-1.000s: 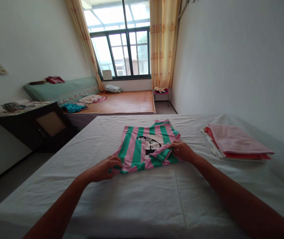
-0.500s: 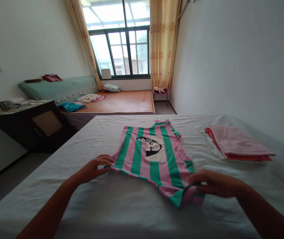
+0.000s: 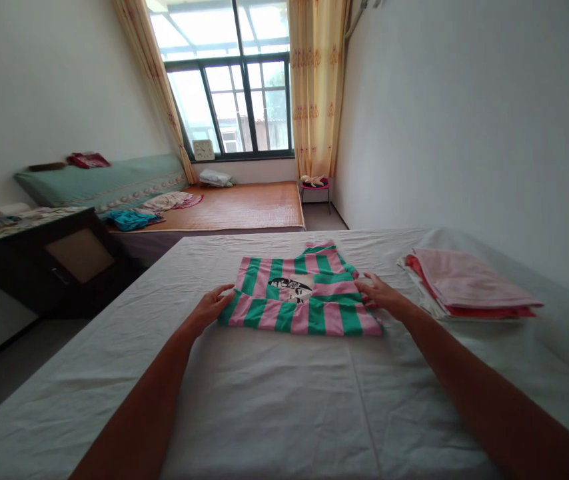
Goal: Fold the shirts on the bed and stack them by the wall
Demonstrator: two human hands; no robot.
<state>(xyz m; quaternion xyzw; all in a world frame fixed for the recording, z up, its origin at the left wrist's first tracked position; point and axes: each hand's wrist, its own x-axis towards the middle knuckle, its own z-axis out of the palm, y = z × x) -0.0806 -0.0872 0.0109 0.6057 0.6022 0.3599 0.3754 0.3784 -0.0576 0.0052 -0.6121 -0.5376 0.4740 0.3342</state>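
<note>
Two flat, open-fingered hands, left hand (image 3: pixel 210 309) and right hand (image 3: pixel 380 293), flank the folded striped shirt (image 3: pixel 300 300), touching its edges.

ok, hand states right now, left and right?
Left hand: open, flat on the left edge of the striped shirt.
Right hand: open, fingers resting on the shirt's right edge, holding nothing.

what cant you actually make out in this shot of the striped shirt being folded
- Head view: the printed picture on the striped shirt is half covered by the folded-up lower part.
- Right hand: its fingertips lie at the shirt's edge; gripping or merely resting cannot be told.
- Folded stack: only pink, red and white layers show; the garments cannot be told.
- Clock on the windowsill: too small to read.
</note>
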